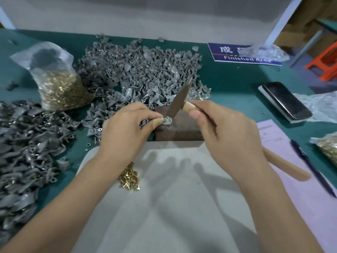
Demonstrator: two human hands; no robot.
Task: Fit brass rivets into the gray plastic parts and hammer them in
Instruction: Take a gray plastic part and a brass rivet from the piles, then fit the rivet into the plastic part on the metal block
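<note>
My left hand (127, 128) pinches a small gray plastic part (167, 121) with a brass rivet in it, holding it on a rusty metal block (179, 129). My right hand (224, 132) grips a hammer by its wooden handle (284, 164). The hammer's head (179, 99) is tilted, with its lower end touching the part. A small heap of loose brass rivets (129, 177) lies on the gray pad (173, 198) below my left wrist.
A big pile of gray parts (138, 70) lies behind the block, another pile (27, 147) at the left. A plastic bag of rivets (58, 83) stands at back left. A phone (285, 101), pink paper (291, 161), a pen (311, 167) and a second rivet bag (328, 148) lie at the right.
</note>
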